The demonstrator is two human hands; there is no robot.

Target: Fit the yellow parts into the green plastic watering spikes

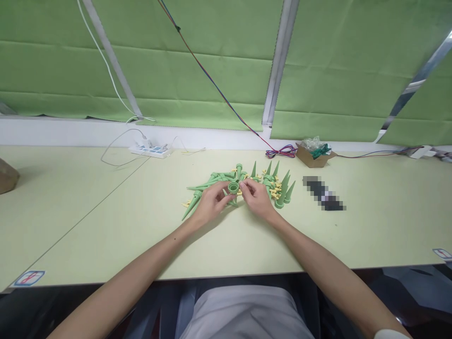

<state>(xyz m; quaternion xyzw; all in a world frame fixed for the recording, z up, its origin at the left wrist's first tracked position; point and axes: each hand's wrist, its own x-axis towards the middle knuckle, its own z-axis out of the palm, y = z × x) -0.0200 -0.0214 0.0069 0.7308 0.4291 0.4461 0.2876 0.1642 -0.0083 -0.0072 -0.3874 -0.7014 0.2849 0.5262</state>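
My left hand is closed on a green plastic watering spike, holding it by the thumb and fingers. Its round, hollow open end faces up toward me. Just to the right of that rim, my right hand is closed in a pinch. Whatever sits between its fingertips is too small and covered to make out. Beyond both hands lies a loose pile of similar green spikes, some on the left and some on the right. Small yellow valve pieces are scattered among them.
A small brown cardboard box with clear plastic and green bits stands at the back right. Beside it lies a coiled red-and-blue cable. A white power strip is at the back left. A blurred dark object lies right of the pile.
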